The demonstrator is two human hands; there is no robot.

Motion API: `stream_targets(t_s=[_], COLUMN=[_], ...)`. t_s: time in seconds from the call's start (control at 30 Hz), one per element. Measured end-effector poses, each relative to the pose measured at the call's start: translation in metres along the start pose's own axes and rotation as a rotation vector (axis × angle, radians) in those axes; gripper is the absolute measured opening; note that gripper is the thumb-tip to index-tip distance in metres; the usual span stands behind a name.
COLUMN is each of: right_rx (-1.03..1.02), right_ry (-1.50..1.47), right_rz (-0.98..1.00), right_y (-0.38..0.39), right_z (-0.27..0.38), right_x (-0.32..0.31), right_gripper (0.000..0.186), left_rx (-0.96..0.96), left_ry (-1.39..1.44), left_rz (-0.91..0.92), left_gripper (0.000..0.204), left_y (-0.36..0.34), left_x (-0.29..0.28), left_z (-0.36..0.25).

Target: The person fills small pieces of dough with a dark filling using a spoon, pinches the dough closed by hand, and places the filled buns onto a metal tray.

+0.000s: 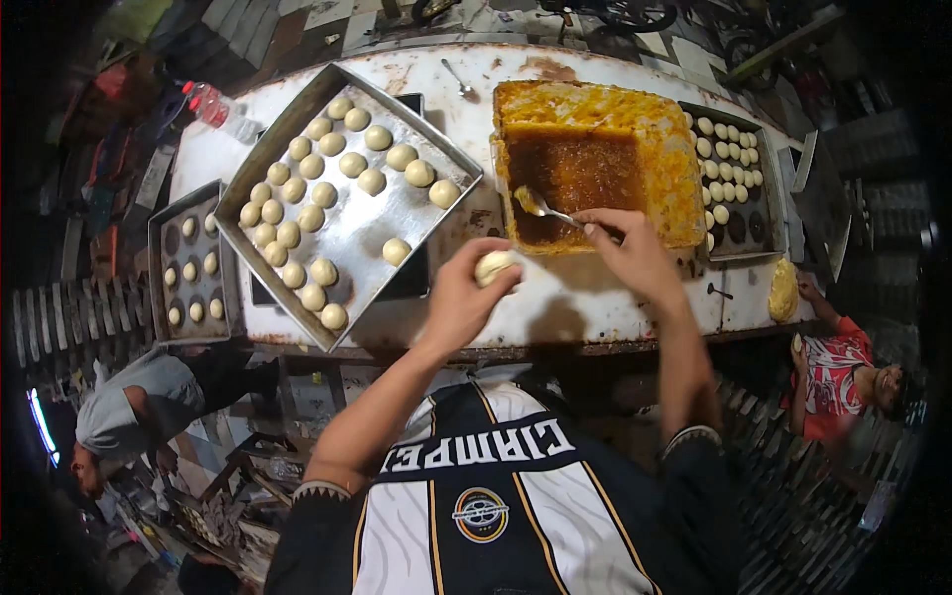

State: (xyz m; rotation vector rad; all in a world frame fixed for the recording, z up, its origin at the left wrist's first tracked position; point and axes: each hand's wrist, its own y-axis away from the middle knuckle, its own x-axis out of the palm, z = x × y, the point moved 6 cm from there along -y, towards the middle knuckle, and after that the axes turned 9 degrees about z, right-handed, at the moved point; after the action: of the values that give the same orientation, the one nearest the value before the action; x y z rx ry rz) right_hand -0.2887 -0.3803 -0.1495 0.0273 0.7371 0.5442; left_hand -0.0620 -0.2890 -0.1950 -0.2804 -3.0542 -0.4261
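- Our left hand [458, 297] cups a dough ball [493, 266], kept open for filling.
- Our right hand [635, 253] grips a spoon [536, 204], dipped into the orange filling tray [595, 164].
- Finished balls sit spaced on the steel tray [382, 223].

Large metal tray [397, 213] sits tilted on the white desk [595, 288], carrying rows of pale dough balls [312, 193]. Smaller dark mould tray [193, 263] at the desk's left end, part-filled. Another mould tray [739, 188] at the right, with small dough pieces. Plastic bottle [213, 107] far left. Loose spoon [458, 79] near the far edge. Yellow dough lump [783, 290] on the right edge.
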Motion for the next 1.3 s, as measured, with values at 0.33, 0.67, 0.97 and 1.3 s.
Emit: stream_targets(t_s=[0.33,0.67,0.97,1.3], right_rx=[-0.351,-0.468,-0.431,-0.435], right_ry=[0.439,0.480,0.309,0.226], right_rz=[-0.781,-0.626,-0.486,-0.411], right_y=[0.050,0.086,0.081,0.080], right_z=[0.083,0.067,0.063,0.072], right_x=[0.014,0.057,0.104,0.124], right_gripper=[0.035,0.042,0.042,0.043], left_rx=[0.118,-0.334,-0.438,-0.345], left_ry=[0.520,1.005,1.154,1.183], left_rz=[-0.172,0.137,0.306,0.132], left_gripper=[0.035,0.090,0.077,0.079], left_y=[0.022,0.015,0.017,0.035], left_x=[0.074,0.011,-0.032,-0.059], left_z=[-0.033,-0.065,-0.020,0.002])
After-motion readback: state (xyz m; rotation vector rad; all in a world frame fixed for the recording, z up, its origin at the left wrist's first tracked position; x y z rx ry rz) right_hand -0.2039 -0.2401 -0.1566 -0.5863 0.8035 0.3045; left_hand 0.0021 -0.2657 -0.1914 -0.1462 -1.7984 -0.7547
